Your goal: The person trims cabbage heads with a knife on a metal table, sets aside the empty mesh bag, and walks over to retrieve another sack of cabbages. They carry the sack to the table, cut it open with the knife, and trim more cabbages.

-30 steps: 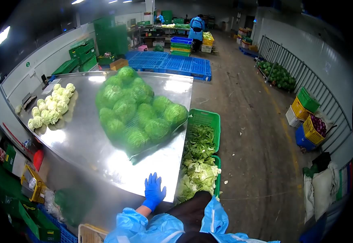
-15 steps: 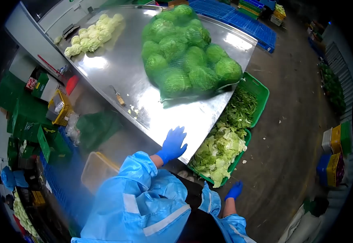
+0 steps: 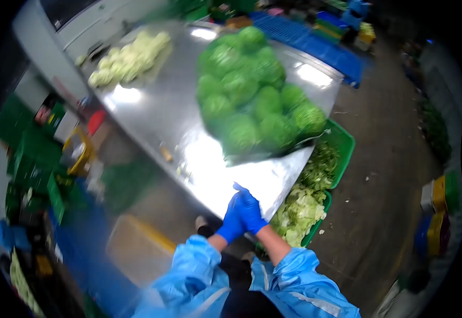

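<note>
My left hand point(image 3: 231, 221) and my right hand point(image 3: 250, 210), both in blue gloves, are pressed together over the near corner of the metal table point(image 3: 170, 108). Their fingers are closed against each other, and anything between them is hidden. Just beyond lies a green mesh sack of cabbages point(image 3: 241, 87), with several round heads showing through the net. Left of the sack, near the table's edge, is a wooden-handled knife point(image 3: 166, 153); its blade is blurred.
Pale trimmed heads point(image 3: 130, 57) are gathered at the table's far left. Leaf trimmings point(image 3: 298, 212) fill green crates point(image 3: 342, 151) along the right edge. A translucent tub point(image 3: 135, 244) stands on the floor at left. Blue pallets point(image 3: 289, 34) lie beyond the table.
My left hand has come off the tabletop, and my right hand has swung in from the lower right to meet it. The view has shifted, so the table appears lower.
</note>
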The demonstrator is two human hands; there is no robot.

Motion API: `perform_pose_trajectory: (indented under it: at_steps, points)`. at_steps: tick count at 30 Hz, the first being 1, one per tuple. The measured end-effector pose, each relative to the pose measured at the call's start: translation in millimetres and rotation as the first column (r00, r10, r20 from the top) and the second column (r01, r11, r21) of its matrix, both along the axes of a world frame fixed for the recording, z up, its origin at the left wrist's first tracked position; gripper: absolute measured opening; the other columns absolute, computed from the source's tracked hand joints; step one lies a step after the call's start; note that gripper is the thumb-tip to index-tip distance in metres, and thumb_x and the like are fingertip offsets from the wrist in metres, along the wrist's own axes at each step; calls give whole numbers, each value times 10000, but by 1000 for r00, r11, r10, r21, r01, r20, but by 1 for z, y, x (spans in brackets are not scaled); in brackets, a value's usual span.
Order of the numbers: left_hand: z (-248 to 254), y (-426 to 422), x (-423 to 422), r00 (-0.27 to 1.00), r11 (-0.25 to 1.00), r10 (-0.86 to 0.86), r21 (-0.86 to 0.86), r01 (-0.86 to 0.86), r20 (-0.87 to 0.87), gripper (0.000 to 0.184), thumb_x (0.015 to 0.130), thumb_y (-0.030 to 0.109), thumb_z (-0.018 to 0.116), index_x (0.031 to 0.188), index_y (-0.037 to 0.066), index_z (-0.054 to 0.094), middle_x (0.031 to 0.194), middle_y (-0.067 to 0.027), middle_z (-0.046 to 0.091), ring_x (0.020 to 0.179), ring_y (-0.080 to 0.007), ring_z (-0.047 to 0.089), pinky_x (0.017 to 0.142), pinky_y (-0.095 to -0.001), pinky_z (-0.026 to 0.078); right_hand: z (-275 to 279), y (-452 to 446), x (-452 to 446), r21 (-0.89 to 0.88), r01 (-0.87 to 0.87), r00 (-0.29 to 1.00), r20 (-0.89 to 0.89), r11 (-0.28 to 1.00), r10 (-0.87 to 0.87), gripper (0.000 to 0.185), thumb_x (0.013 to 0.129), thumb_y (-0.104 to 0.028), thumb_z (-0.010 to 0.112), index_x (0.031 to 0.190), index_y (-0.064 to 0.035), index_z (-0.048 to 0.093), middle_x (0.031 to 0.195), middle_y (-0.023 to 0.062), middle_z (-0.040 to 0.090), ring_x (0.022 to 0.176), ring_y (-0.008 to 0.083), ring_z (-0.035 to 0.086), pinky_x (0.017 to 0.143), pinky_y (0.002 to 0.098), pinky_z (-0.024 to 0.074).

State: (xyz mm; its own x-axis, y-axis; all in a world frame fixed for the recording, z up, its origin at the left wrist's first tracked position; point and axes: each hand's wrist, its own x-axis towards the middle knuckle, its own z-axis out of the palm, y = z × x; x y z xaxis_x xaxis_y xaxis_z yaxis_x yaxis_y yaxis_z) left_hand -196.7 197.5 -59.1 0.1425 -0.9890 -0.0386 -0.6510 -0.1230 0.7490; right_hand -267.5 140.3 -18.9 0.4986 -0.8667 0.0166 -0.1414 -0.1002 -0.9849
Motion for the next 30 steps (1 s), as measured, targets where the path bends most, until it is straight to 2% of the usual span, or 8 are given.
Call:
perform_pose_trajectory:
  at_steps: [4, 8, 12, 16, 18, 19, 24, 30]
  points:
    - [-20, 15, 2, 896, 960, -200, -106, 261, 397, 419, 988, 297, 393, 1366, 122, 434, 1414, -136, 416, 1285, -272, 407, 1090, -387, 307, 52, -17, 80, 108, -157, 976, -132, 982, 171, 426, 899, -161, 558, 1320, -139, 499, 1180, 87, 621, 806, 165, 611, 747, 310, 505]
    - [-1, 16, 33, 828, 845, -530, -31, 534, -184, 429, 973, 294, 433, 1362, 113, 440, 1408, -138, 426, 1280, -279, 416, 1090, -396, 307, 34, -39, 176, -231, -268, 927, -324, 935, 186, 487, 863, -260, 556, 1328, -132, 484, 1156, 169, 608, 1035, 338, 598, 890, 400, 475]
    - [17, 32, 88, 432, 667, -513, -28, 744, -741, 442, 957, 291, 473, 1357, 104, 447, 1402, -140, 436, 1275, -286, 424, 1090, -405, 308, 17, -60, 260, -341, -308, 842, -532, 888, 88, 509, 852, -353, 585, 1262, -65, 496, 1068, 190, 617, 953, 355, 617, 805, 436, 495]
    - [-8, 46, 157, 480, 603, -697, -74, 794, -533, 480, 909, 255, 574, 1340, 75, 465, 1386, -156, 456, 1256, -302, 451, 1074, -420, 329, 18, -74, 324, -173, -446, 662, -724, 878, 194, 416, 857, -354, 584, 1113, -28, 543, 964, 182, 635, 865, 349, 639, 750, 453, 504]
    - [43, 46, 223, 504, 663, -728, -291, 690, -465, 430, 913, 243, 564, 1302, 70, 503, 1327, -156, 510, 1216, -283, 492, 1036, -414, 371, 0, -73, 340, -168, -449, 667, -716, 877, 205, 321, 840, -311, 594, 991, -28, 580, 938, 181, 638, 839, 350, 644, 726, 449, 512]
    - [98, 44, 259, 659, 726, -688, -275, 631, -304, 271, 844, 159, 642, 1054, -13, 637, 1024, -153, 649, 902, -268, 627, 808, -389, 513, -6, -74, 344, -184, -444, 683, -703, 877, 198, 311, 839, -303, 594, 986, -29, 581, 933, 181, 638, 833, 350, 645, 727, 448, 513]
    - [130, 42, 362, 824, 906, -321, 102, 411, -467, 352, 867, 228, 642, 1171, 51, 618, 1142, -143, 635, 1074, -283, 594, 965, -407, 445, -4, -73, 335, -101, -281, 793, -585, 955, 171, 280, 841, -285, 557, 970, -38, 577, 895, 213, 638, 790, 398, 637, 715, 468, 507]
    - [127, -71, 388, 934, 958, 182, -157, -239, -307, 167, 884, 46, 547, 856, -23, 697, 851, -85, 692, 821, -168, 642, 771, -292, 488, -3, -48, 235, 62, 162, 931, -342, 985, -131, 345, 891, -318, 515, 1128, -69, 526, 949, 205, 636, 851, 388, 631, 748, 448, 485]
